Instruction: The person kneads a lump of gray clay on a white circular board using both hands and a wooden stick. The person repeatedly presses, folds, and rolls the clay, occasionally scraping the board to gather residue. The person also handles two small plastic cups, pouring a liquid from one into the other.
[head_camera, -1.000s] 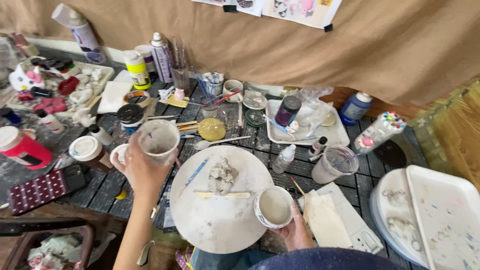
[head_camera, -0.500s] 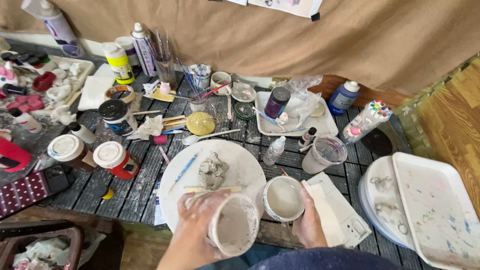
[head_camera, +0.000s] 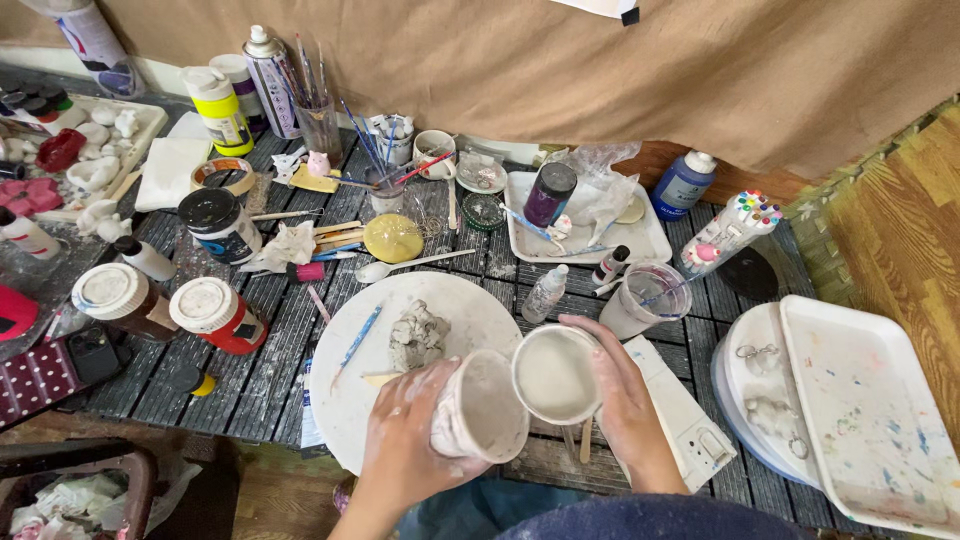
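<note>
At the desk's near edge, the left hand grips a clay-smeared cup tilted mouth-first toward the white bowl, which the right hand clasps steady.

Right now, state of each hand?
Left hand: closed around a tilted white cup.
Right hand: fingers wrapped around a second white cup.
</note>
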